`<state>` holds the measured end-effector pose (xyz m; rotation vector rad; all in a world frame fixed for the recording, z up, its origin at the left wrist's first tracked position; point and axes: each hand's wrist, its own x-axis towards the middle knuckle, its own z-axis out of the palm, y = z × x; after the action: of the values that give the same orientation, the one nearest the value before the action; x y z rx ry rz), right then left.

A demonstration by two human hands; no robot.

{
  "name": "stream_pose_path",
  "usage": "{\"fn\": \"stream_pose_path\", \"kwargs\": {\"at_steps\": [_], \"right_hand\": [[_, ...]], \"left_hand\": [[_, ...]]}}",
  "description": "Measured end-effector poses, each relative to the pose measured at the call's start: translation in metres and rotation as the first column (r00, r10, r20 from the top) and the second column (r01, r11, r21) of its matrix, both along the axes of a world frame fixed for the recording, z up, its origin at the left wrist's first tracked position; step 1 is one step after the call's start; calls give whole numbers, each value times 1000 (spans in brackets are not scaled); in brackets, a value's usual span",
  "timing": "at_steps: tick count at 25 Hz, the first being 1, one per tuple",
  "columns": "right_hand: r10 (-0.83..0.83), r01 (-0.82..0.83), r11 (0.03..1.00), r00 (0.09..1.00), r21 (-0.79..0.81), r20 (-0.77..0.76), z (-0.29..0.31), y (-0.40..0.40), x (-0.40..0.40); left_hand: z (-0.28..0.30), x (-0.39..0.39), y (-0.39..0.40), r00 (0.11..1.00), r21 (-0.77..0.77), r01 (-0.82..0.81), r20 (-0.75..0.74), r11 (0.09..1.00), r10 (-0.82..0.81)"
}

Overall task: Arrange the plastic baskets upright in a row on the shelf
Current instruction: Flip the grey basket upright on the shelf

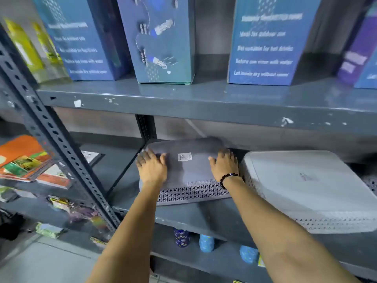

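Observation:
A grey plastic basket [188,174] lies upside down on the middle shelf [204,219], its flat base facing up with a white label on it and its perforated wall toward me. My left hand [152,168] presses on the left part of the base, fingers spread over the far edge. My right hand [224,165], with a dark bead bracelet on the wrist, rests on the right part of the same base. A white plastic basket [310,188] lies upside down right beside it, at the right, untouched.
The shelf above [204,103] carries tall blue boxes [267,41]. A slotted steel upright [53,131] slants across the left, with books and packets behind it. Blue cups [206,243] stand on the shelf below. Another perforated basket edge [371,183] shows at far right.

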<state>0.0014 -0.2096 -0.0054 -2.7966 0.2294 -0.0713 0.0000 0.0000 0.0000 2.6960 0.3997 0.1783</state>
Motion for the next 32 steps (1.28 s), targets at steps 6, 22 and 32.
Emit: {"fn": "stream_pose_path", "kwargs": {"at_steps": [6,22,32], "right_hand": [[-271,313,908,946,280,-179,7,6,27],[-611,253,-99,748,962,-260,20,15,-75],[-519,465,-39,747,885,-416,-18,14,-89]], "left_hand": [[2,36,17,929,-384,-344,-269,857,253],[9,-9,103,995,-996,-64,-59,62,76],[-24,-4,120,949,-913,-313,-309,262,60]]}}
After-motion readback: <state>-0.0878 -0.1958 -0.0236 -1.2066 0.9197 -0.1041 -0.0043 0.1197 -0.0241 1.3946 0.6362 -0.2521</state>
